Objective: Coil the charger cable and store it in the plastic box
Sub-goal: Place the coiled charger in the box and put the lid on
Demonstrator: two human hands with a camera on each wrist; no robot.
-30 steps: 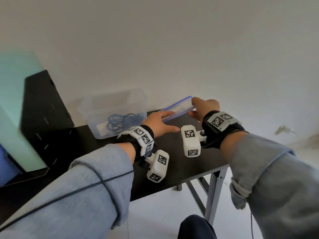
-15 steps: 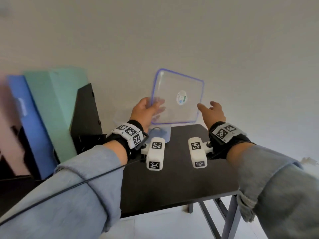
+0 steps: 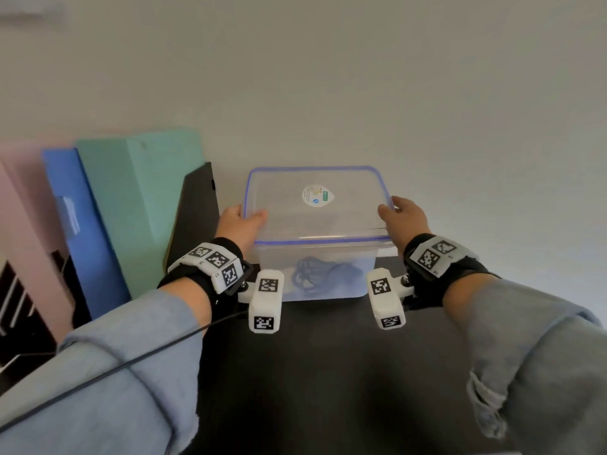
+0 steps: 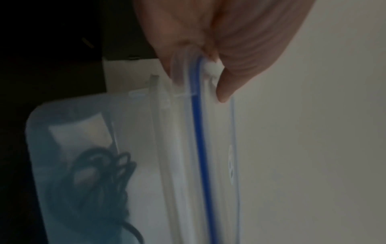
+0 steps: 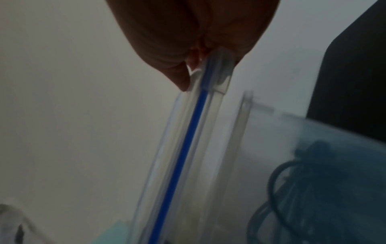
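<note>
A clear plastic box (image 3: 341,274) stands on the black table (image 3: 328,372) against the wall. Inside it lies the coiled dark blue charger cable (image 3: 315,274) (image 4: 100,178) (image 5: 303,189) with a white plug block (image 4: 81,132). A clear lid (image 3: 315,205) with a blue seal and a round sticker sits over the box's top. My left hand (image 3: 244,221) pinches the lid's left edge (image 4: 196,79). My right hand (image 3: 399,215) pinches its right edge (image 5: 208,79). In both wrist views a narrow gap shows between lid and box rim.
Upright at the left stand a pink, a blue (image 3: 82,224) and a green folder (image 3: 147,198) beside a black metal bookend (image 3: 193,211). A plain wall rises right behind the box. A thin black cable (image 3: 131,362) runs over my left sleeve.
The lid, held upright in the air half a second ago, has come down flat over the box. My right hand now grips its right edge. The head view has turned left and nearer.
</note>
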